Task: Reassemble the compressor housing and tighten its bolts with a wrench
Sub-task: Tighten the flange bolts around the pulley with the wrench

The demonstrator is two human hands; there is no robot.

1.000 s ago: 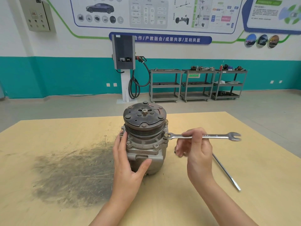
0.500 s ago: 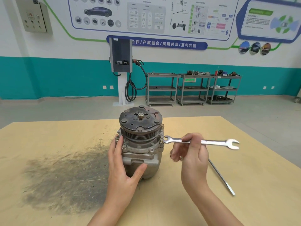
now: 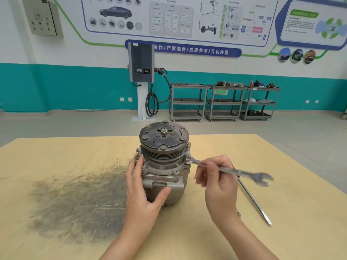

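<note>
The compressor (image 3: 163, 164) stands upright mid-table (image 3: 56, 156), pulley face up. The left hand (image 3: 142, 192) braces it from nine o'clock, fingers straight against the flange, thumb pressed on the housing front. The right hand (image 3: 216, 181) pinches the wrench (image 3: 231, 171) near mid-shaft, its ring end seated on a flange bolt (image 3: 187, 160) at three o'clock, its open end trailing toward four o'clock. A long metal rod (image 3: 253, 201) lies on the table behind that hand, untouched. The housing looks closed up, so this is the bolt-tightening stage. Next, I'd judge, comes a firm sweep of the handle while the left hand stops the body turning, then the remaining flange bolts in turn.
</note>
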